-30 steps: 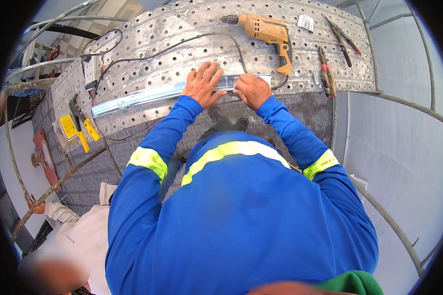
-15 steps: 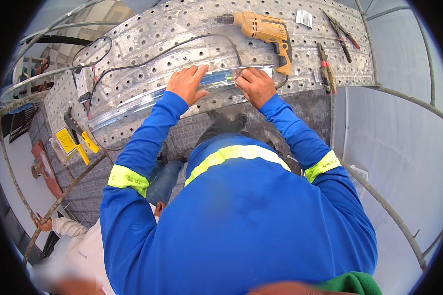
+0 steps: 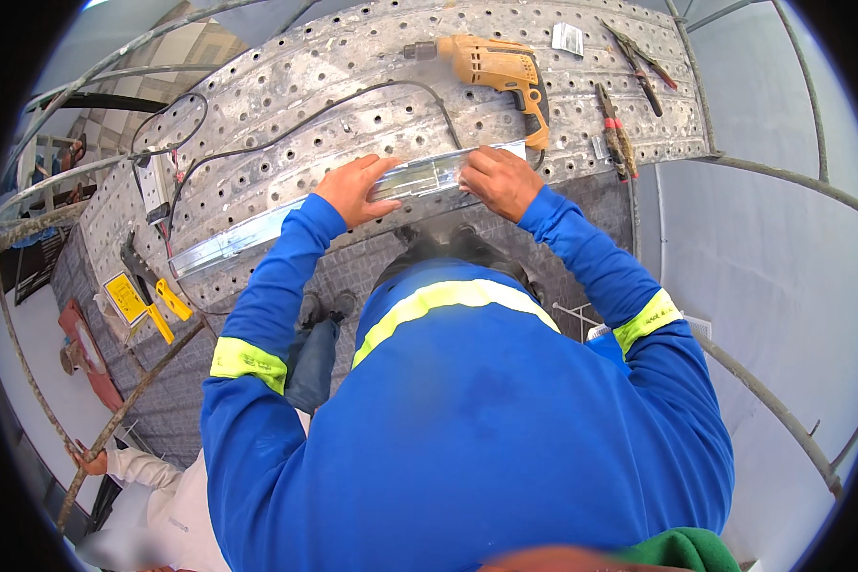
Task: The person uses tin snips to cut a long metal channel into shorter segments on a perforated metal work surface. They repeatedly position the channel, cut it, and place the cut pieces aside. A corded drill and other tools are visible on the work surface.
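A long, shiny silver metal strip point(image 3: 243, 236) lies slantwise along the near edge of a perforated metal platform point(image 3: 286, 105). Over its right half rests my left hand point(image 3: 355, 191), fingers stretched out on the far side and thumb apart on the near side. My right hand point(image 3: 505, 181) is closed at the strip near its right end, with the fingertips bent against it. Exactly what those fingertips pinch is partly hidden. Just beyond my right hand lies an orange-yellow corded drill point(image 3: 496, 67), its chuck toward the left.
Pliers point(image 3: 616, 138) and another long-handled tool point(image 3: 639, 65) lie at the right, by a white label point(image 3: 568, 38). At left are a power strip point(image 3: 153, 189), a yellow-handled tool point(image 3: 173, 300) and a black cable point(image 3: 286, 119). Scaffold tubes point(image 3: 782, 172) surround the platform. Another person's sleeve point(image 3: 143, 467) shows lower left.
The strip's right end and both hands sit slightly lower in the picture. My right hand has shifted a little right along the strip, and the gap between my hands has widened. The view has shifted slightly.
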{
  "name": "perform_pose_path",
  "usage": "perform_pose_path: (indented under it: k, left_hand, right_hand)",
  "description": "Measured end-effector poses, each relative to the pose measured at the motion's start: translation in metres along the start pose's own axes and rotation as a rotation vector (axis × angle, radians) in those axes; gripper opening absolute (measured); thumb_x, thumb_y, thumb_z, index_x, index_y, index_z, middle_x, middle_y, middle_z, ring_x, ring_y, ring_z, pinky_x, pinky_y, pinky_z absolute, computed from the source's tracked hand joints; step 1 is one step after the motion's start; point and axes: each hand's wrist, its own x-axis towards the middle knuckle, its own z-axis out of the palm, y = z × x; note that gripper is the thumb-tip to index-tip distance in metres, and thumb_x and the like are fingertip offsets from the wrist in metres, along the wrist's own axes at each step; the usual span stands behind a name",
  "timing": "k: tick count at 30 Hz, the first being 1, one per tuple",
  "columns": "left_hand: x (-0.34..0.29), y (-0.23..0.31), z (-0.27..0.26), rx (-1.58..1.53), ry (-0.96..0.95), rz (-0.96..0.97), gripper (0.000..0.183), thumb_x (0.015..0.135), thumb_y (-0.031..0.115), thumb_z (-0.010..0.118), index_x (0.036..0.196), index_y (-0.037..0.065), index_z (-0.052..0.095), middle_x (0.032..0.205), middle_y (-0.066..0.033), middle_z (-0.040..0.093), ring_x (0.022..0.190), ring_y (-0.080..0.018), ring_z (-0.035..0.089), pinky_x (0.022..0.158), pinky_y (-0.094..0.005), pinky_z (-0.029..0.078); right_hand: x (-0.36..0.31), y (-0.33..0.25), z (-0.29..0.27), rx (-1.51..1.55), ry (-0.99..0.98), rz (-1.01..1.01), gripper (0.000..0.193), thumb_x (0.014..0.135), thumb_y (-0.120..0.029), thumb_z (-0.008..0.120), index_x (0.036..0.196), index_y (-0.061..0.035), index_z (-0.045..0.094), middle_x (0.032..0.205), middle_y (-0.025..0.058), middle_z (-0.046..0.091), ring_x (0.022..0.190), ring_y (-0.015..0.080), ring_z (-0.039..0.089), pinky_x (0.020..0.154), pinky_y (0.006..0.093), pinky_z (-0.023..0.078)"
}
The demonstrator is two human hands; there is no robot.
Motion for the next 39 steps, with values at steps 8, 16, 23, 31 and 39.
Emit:
perform_pose_path:
  k: [8, 16, 23, 31, 39]
  left_hand:
    - [0.002, 0.016, 0.008, 0.111, 0.061, -0.044, 0.062, 0.083, 0.036, 0.08, 0.138, 0.017, 0.059, 0.104, -0.0101, 0.066, 0.094, -0.0316, 0.069, 0.079, -0.0424, 0.058]
    - [0.01, 0.033, 0.001, 0.127, 0.131, -0.054, 0.06, 0.082, 0.038, 0.081, 0.135, 0.017, 0.062, 0.1, -0.0081, 0.066, 0.086, -0.0294, 0.071, 0.075, -0.0424, 0.059]
    - [0.023, 0.049, 0.002, 0.031, 0.146, -0.086, 0.063, 0.079, 0.04, 0.083, 0.133, 0.015, 0.065, 0.114, -0.0087, 0.072, 0.094, -0.0278, 0.073, 0.081, -0.0386, 0.06]
    - [0.035, 0.077, -0.008, 0.116, 0.216, -0.133, 0.061, 0.079, 0.038, 0.084, 0.13, 0.012, 0.065, 0.107, -0.0112, 0.073, 0.091, -0.03, 0.074, 0.079, -0.0384, 0.06]
    - [0.055, 0.093, 0.008, 0.253, 0.305, -0.06, 0.056, 0.081, 0.038, 0.083, 0.128, 0.014, 0.064, 0.089, -0.0042, 0.068, 0.079, -0.0224, 0.071, 0.07, -0.0374, 0.057]
  right_hand:
    - [-0.003, -0.021, 0.002, -0.063, 0.061, 0.047, 0.014, 0.086, -0.014, 0.071, 0.095, -0.0068, 0.062, 0.091, 0.008, 0.057, 0.093, 0.0278, 0.061, 0.08, 0.04, 0.053]
    - [-0.001, 0.012, -0.027, -0.086, 0.034, -0.15, 0.014, 0.086, -0.015, 0.069, 0.091, -0.0066, 0.059, 0.093, 0.0088, 0.057, 0.093, 0.0276, 0.062, 0.08, 0.0415, 0.053]
    - [0.001, 0.038, -0.053, -0.087, 0.0, -0.279, 0.014, 0.086, -0.016, 0.067, 0.093, -0.0063, 0.058, 0.095, 0.0094, 0.057, 0.095, 0.0274, 0.062, 0.081, 0.0401, 0.054]
    - [0.0, 0.026, -0.092, -0.246, 0.128, -0.288, 0.036, 0.081, -0.025, 0.076, 0.108, -0.0061, 0.061, 0.105, 0.0095, 0.061, 0.107, 0.025, 0.062, 0.086, 0.0392, 0.053]
    - [0.006, 0.042, -0.092, -0.148, -0.282, -0.026, 0.06, 0.079, -0.033, 0.081, 0.125, -0.0037, 0.055, 0.109, 0.0121, 0.064, 0.104, 0.0285, 0.067, 0.086, 0.044, 0.052]
